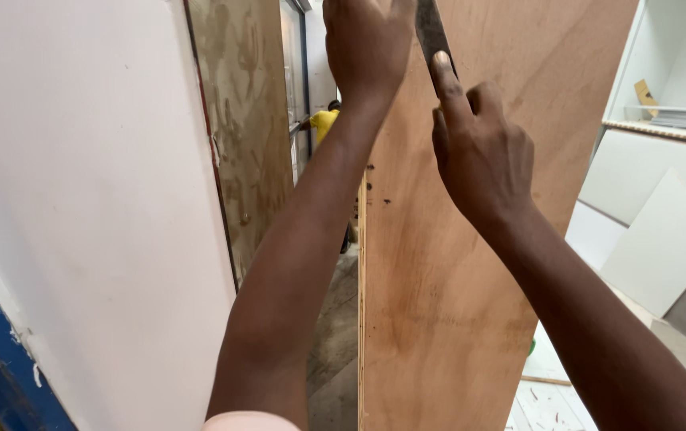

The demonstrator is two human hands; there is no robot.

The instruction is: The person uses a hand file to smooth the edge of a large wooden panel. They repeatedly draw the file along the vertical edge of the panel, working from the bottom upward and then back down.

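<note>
A tall brown plywood board [438, 279] stands upright in front of me. Both arms are raised against it. My right hand [482, 152] is shut on a dark flat metal blade [432, 32], with the forefinger stretched along it, pressing it to the board's face. My left hand [367, 44] is at the top of the frame beside the blade, fingers curled near the board's left edge; what it grips is cut off by the frame.
A white panel [95, 199] stands close on the left, a stained board [247, 136] behind it. White sheets [658, 243] lean at the right. Far off in the gap a person in a yellow shirt [324, 124] stands.
</note>
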